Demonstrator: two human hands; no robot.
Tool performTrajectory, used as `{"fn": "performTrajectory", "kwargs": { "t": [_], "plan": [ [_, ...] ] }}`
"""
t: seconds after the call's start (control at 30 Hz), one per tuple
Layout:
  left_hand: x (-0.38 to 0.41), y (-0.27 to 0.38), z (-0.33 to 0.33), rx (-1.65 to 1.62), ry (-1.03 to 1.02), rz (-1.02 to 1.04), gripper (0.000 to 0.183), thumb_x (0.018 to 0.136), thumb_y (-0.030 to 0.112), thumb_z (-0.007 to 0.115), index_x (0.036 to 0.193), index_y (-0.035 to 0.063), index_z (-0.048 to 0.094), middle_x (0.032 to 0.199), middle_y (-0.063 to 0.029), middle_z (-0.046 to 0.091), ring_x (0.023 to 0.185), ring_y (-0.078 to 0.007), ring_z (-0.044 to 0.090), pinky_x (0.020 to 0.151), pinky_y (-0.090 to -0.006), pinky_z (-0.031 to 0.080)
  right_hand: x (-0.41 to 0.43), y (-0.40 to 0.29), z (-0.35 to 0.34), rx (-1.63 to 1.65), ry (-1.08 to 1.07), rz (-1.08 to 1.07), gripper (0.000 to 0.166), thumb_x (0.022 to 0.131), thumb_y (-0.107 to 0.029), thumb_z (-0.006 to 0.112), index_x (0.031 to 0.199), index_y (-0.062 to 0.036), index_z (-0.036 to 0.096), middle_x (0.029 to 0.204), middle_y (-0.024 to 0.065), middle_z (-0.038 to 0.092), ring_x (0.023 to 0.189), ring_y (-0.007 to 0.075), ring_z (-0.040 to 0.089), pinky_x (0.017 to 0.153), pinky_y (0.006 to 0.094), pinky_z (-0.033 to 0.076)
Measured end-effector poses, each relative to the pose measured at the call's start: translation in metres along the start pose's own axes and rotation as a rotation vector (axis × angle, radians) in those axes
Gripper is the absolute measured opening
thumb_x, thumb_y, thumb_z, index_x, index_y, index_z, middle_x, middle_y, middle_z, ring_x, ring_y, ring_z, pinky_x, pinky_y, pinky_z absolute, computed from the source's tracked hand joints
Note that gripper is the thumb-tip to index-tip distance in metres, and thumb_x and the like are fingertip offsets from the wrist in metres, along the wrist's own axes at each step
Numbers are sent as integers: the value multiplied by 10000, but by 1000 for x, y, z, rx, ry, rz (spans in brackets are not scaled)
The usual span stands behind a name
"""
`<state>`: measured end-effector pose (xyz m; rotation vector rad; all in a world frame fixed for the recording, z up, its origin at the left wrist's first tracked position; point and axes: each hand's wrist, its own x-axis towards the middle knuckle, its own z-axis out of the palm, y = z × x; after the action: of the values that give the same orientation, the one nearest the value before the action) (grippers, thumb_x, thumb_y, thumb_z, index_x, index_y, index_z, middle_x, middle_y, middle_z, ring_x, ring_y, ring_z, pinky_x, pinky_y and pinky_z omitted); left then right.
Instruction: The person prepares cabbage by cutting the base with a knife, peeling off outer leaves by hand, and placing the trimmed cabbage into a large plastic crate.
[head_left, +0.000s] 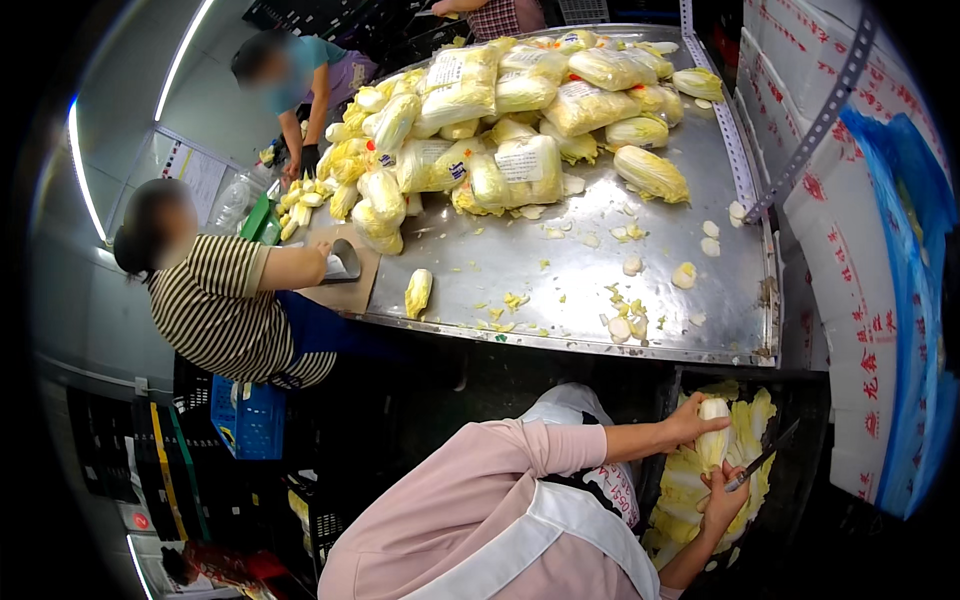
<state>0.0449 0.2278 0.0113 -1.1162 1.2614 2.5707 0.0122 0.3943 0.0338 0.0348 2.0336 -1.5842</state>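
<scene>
Over a dark crate at the lower right, my left hand grips a stripped, pale napa cabbage by its upper part. My right hand is closed around a knife, its dark blade pointing up and to the right. Fingers of that same hand touch the cabbage's lower end. Beneath both hands, loose yellow-green cabbage leaves fill the crate.
A metal table bears a heap of cabbages, many bagged, plus scattered trimmings. White printed boxes and blue plastic sheeting stand right. A co-worker in stripes is at the table's left; other people are beyond.
</scene>
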Motion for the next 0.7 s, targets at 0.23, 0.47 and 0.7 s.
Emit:
{"fn": "performTrajectory", "kwargs": {
  "t": [0.23, 0.47, 0.7],
  "plan": [
    [12, 38, -58, -38, 2, -44, 347, 837, 303, 587, 1060, 56, 488, 935, -73, 601, 813, -192, 628, 595, -349, 553, 5, -45, 60, -84, 14, -203, 140, 750, -13, 653, 843, 10, 550, 790, 71, 615, 682, 105, 566, 628, 244, 492],
    [-2, 73, -61, -59, -122, 11, 453, 827, 319, 605, 1151, 58, 426, 1029, -69, 555, 874, -146, 594, 612, -275, 536, 3, -52, 69, 64, -34, -243, 281, 750, 33, 637, 729, -36, 366, 915, 196, 630, 808, 127, 606, 696, 250, 503],
    [-10, 89, -60, 41, -331, 134, 467, 794, 158, 638, 1200, 114, 412, 1083, -53, 539, 949, -149, 553, 739, -297, 512, 1, -69, 76, 1, -22, -366, 301, 698, 3, 694, 785, -21, 407, 1095, 177, 561, 894, 186, 599, 749, 292, 503]
  ]
}}
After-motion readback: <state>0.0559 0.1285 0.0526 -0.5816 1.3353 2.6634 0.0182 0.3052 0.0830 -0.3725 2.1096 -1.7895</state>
